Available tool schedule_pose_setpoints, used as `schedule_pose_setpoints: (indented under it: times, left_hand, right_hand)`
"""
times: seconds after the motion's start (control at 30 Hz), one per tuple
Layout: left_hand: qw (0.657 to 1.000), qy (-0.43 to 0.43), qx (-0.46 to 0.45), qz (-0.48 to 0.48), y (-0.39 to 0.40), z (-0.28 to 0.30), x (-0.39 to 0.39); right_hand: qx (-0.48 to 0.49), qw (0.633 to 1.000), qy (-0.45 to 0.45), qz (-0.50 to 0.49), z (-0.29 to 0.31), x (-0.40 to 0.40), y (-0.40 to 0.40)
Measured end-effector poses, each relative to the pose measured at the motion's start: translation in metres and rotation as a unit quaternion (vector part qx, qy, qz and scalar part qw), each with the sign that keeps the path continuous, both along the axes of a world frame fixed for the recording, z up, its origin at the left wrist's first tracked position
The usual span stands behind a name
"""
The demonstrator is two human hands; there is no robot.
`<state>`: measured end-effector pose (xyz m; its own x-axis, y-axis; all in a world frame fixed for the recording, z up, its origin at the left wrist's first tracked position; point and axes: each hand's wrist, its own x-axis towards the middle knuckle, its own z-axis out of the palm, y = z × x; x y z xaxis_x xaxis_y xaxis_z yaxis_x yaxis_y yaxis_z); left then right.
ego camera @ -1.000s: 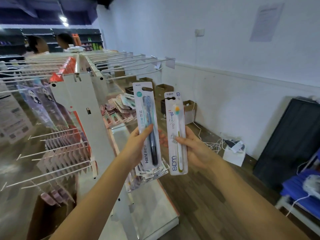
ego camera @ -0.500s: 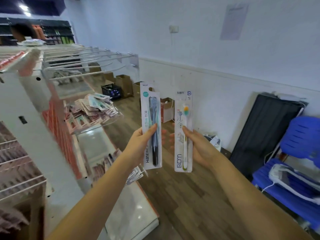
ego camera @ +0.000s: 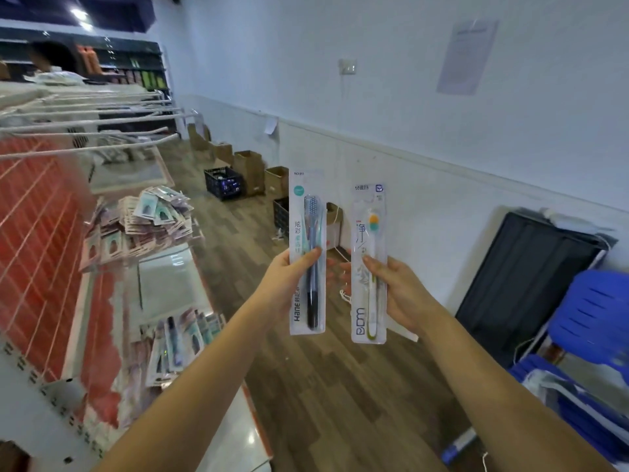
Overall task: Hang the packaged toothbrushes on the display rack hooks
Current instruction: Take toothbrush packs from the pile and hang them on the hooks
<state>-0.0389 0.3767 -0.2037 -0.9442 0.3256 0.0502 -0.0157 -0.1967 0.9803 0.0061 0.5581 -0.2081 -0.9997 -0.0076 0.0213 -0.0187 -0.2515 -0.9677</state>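
1. The display rack [ego camera: 44, 212] fills the 9 o'clock side of the view, its long white hooks [ego camera: 102, 124] reaching out toward 10 o'clock. Both packs are held well apart from it, out over the wooden floor [ego camera: 340, 386], so the step in hand is, I judge, to bring one pack across to a free hook.
2. To do that well, handle one pack at a time: turn toward the rack, line the hang hole at the card's top with the hook tip, and slide the card straight back along the wire. The hole is too small to make out here, so find it by eye before pushing.
3. The left hand [ego camera: 282, 284] is raised at arm's length near the centre, palm up. Its grip is closed on the blue toothbrush pack [ego camera: 307, 253], thumb across the front at mid-height, pack upright.
4. The right hand [ego camera: 401, 294] is level with it at 3 o'clock of the left. Its grip pinches the white toothbrush pack [ego camera: 369, 267], thumb on the front, fingers behind, pack also upright.
5. The two packs stand side by side, near but not touching.
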Motion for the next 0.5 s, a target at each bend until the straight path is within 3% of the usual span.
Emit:
schedule_pose_setpoints:
  times: [0.5]
  left_hand:
    - [1.0, -0.021, -0.01, -0.007, 0.081, -0.013, -0.12]
  right_hand:
    - [0.04, 0.999, 0.002, -0.031, -0.017, -0.114, 0.073]
